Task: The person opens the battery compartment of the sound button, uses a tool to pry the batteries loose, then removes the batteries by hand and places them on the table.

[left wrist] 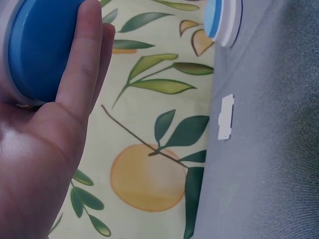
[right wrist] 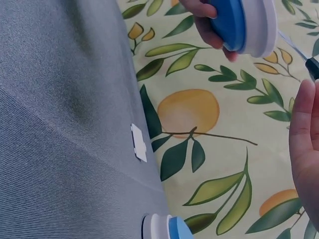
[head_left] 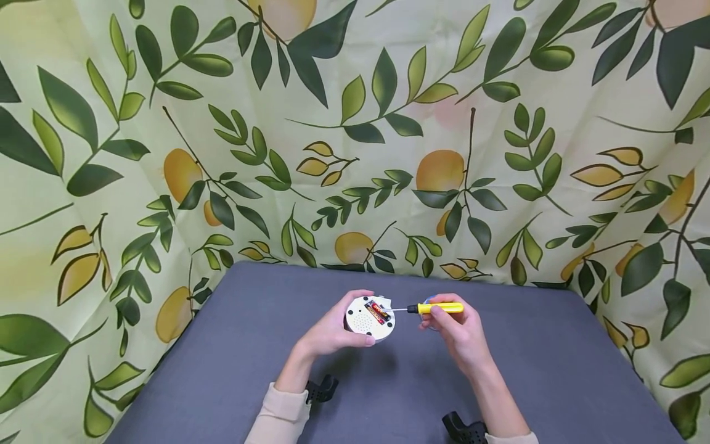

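My left hand (head_left: 333, 328) grips a round white and blue device (head_left: 363, 323), its white perforated underside turned toward the head camera. Red-and-black batteries (head_left: 377, 312) sit in the uncovered compartment on that side. In the left wrist view, the fingers lie along the device's blue face (left wrist: 42, 50). My right hand (head_left: 463, 336) holds a screwdriver (head_left: 444, 308) by its yellow handle. The shaft points left, and its tip is at the batteries; whether it touches them I cannot tell. Both hands are raised above the table.
A small white cover (left wrist: 226, 117) lies on the grey table (head_left: 266, 382). A second blue and white round device (right wrist: 162, 228) stands on the table, mostly hidden behind my right hand in the head view. Leaf-and-fruit patterned cloth (head_left: 355, 160) hangs behind the table.
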`<action>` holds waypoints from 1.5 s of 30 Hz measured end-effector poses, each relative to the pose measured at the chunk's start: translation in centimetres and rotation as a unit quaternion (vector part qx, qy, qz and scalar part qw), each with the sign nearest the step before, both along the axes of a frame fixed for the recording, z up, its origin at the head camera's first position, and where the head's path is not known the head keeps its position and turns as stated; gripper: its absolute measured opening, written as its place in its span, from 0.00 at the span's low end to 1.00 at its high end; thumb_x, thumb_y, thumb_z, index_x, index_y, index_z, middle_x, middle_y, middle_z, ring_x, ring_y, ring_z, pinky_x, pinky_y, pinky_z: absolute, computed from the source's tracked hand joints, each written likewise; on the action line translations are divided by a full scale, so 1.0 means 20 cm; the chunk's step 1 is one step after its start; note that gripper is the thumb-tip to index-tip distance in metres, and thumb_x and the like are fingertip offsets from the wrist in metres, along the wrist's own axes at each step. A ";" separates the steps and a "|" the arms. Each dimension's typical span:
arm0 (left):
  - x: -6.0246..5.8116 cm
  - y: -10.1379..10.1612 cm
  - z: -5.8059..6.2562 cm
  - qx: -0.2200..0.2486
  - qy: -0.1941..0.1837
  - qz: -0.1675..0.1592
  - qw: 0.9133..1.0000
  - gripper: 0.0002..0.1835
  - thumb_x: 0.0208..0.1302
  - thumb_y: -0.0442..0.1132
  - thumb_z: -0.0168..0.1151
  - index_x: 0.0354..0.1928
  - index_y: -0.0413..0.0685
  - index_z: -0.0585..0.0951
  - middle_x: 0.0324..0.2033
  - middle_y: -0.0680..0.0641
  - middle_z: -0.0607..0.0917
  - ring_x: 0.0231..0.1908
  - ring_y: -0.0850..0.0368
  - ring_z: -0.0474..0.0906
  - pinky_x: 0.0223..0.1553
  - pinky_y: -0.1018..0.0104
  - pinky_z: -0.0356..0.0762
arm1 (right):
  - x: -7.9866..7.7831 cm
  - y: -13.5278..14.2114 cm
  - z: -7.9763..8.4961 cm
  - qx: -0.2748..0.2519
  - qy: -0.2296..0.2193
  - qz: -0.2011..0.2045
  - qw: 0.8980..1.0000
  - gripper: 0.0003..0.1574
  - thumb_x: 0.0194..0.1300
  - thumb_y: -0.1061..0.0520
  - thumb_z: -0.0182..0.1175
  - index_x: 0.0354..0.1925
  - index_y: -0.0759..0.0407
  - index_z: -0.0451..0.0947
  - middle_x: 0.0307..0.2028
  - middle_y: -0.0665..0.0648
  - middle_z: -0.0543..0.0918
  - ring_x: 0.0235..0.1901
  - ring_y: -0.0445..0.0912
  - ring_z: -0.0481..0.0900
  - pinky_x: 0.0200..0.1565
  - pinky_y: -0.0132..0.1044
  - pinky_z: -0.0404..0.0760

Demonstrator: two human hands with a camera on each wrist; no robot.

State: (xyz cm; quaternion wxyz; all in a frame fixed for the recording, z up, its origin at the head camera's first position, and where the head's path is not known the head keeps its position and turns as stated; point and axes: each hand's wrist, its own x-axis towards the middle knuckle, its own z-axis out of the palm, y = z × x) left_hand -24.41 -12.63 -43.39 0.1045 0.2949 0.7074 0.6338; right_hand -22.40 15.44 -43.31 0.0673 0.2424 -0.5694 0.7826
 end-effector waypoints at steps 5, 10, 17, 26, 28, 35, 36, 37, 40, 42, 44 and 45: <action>0.00 0.01 0.01 0.003 0.002 -0.007 1.000 0.45 0.52 0.34 0.74 0.72 0.46 0.63 0.54 0.40 0.78 0.48 0.53 0.78 0.48 0.67 0.76 | -0.03 -0.02 0.02 0.028 -0.017 -0.001 0.999 0.09 0.72 0.71 0.53 0.50 0.69 0.74 0.40 0.58 0.82 0.33 0.46 0.84 0.43 0.40 0.86; -0.01 0.01 0.00 0.011 0.012 -0.031 0.999 0.45 0.53 0.32 0.74 0.72 0.40 0.62 0.53 0.40 0.79 0.46 0.54 0.79 0.47 0.67 0.77 | -0.06 -0.04 0.04 0.039 -0.029 0.006 0.999 0.11 0.72 0.70 0.55 0.50 0.74 0.71 0.41 0.58 0.80 0.33 0.46 0.83 0.43 0.41 0.86; -0.01 0.02 0.01 0.015 0.009 -0.049 0.999 0.44 0.54 0.31 0.74 0.71 0.41 0.63 0.52 0.39 0.78 0.44 0.54 0.80 0.46 0.67 0.78 | -0.10 -0.05 0.06 0.070 -0.057 0.005 0.996 0.09 0.71 0.67 0.58 0.49 0.67 0.74 0.40 0.59 0.80 0.33 0.46 0.83 0.43 0.41 0.86; -0.01 0.02 0.00 0.008 0.009 -0.056 0.998 0.43 0.54 0.31 0.74 0.71 0.41 0.63 0.52 0.41 0.79 0.45 0.54 0.80 0.46 0.67 0.78 | -0.13 -0.04 0.10 0.139 -0.115 -0.039 0.983 0.17 0.69 0.61 0.65 0.49 0.71 0.73 0.35 0.59 0.81 0.31 0.47 0.82 0.40 0.41 0.86; -0.01 0.02 0.00 0.006 0.007 -0.056 0.998 0.44 0.54 0.32 0.74 0.72 0.42 0.63 0.52 0.41 0.78 0.46 0.54 0.79 0.47 0.67 0.78 | -0.14 -0.03 0.11 0.150 -0.111 -0.028 0.982 0.16 0.69 0.62 0.65 0.49 0.70 0.73 0.36 0.60 0.81 0.31 0.48 0.82 0.41 0.41 0.86; -0.01 0.02 0.00 0.025 -0.004 -0.084 0.996 0.44 0.54 0.30 0.72 0.72 0.36 0.61 0.56 0.37 0.76 0.47 0.55 0.80 0.49 0.67 0.78 | -0.16 -0.02 0.13 0.155 -0.097 0.007 0.983 0.13 0.67 0.65 0.64 0.47 0.65 0.72 0.39 0.60 0.79 0.31 0.49 0.82 0.42 0.42 0.85; -0.01 0.02 0.00 0.028 -0.003 -0.090 0.996 0.44 0.54 0.30 0.72 0.72 0.36 0.61 0.57 0.37 0.76 0.47 0.55 0.80 0.50 0.67 0.78 | -0.17 -0.02 0.13 0.150 -0.097 0.012 0.984 0.13 0.67 0.65 0.64 0.47 0.65 0.72 0.39 0.59 0.79 0.31 0.48 0.82 0.42 0.41 0.85; -0.01 0.02 0.00 0.030 -0.004 -0.095 0.995 0.44 0.54 0.29 0.72 0.72 0.36 0.61 0.58 0.36 0.75 0.48 0.55 0.80 0.50 0.66 0.78 | -0.17 -0.02 0.13 0.140 -0.097 0.019 0.985 0.12 0.67 0.65 0.63 0.47 0.64 0.72 0.39 0.59 0.79 0.31 0.48 0.82 0.42 0.40 0.85; -0.01 0.02 -0.01 0.030 -0.002 -0.105 0.994 0.44 0.54 0.31 0.73 0.72 0.38 0.61 0.59 0.37 0.75 0.48 0.55 0.80 0.51 0.66 0.78 | -0.18 -0.02 0.12 0.102 -0.094 0.043 0.989 0.08 0.69 0.67 0.60 0.46 0.61 0.74 0.37 0.56 0.79 0.31 0.46 0.79 0.40 0.37 0.84; -0.01 0.02 -0.01 0.028 -0.001 -0.110 0.994 0.44 0.55 0.32 0.73 0.72 0.40 0.61 0.58 0.39 0.76 0.48 0.55 0.80 0.51 0.66 0.78 | -0.19 -0.02 0.12 0.078 -0.090 0.061 0.991 0.08 0.71 0.67 0.57 0.46 0.59 0.76 0.36 0.55 0.79 0.31 0.45 0.78 0.39 0.37 0.83; -0.01 0.03 -0.01 0.027 -0.001 -0.113 0.993 0.44 0.55 0.34 0.74 0.72 0.41 0.62 0.57 0.40 0.76 0.48 0.55 0.80 0.51 0.65 0.78 | -0.20 -0.03 0.11 0.061 -0.086 0.076 0.992 0.09 0.72 0.67 0.54 0.46 0.57 0.77 0.36 0.54 0.79 0.31 0.45 0.76 0.38 0.36 0.82; 0.00 0.03 -0.01 0.026 -0.003 -0.115 0.993 0.44 0.55 0.34 0.74 0.72 0.42 0.62 0.57 0.41 0.76 0.48 0.55 0.80 0.51 0.65 0.79 | -0.20 -0.03 0.11 0.057 -0.084 0.080 0.992 0.10 0.73 0.67 0.53 0.46 0.56 0.77 0.37 0.54 0.79 0.31 0.45 0.75 0.37 0.36 0.82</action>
